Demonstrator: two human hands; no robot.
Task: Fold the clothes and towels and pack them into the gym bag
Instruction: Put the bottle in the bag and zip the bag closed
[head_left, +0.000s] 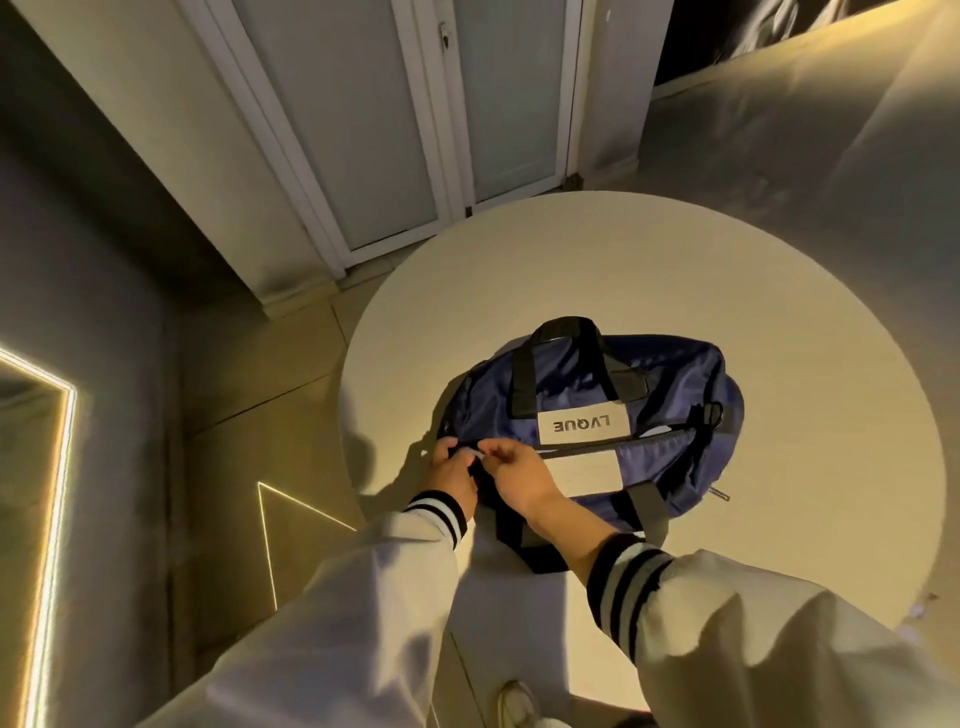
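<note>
A navy gym bag (670, 395) with black handles and a beige label lies on the round white table (727, 270). Its top zipper (623, 441) runs left to right across the bag. My left hand (452, 467) grips the bag's left end beside the zipper. My right hand (514, 473) pinches a small light zipper pull (480, 453) right next to the left hand. No clothes or towels show outside the bag.
The table's far half is bare. White glazed doors (395, 135) stand behind it. A lit mirror edge (52, 467) glows at the left. A pale draped surface (805, 130) sits at the right. A shoe (517, 704) shows on the floor below.
</note>
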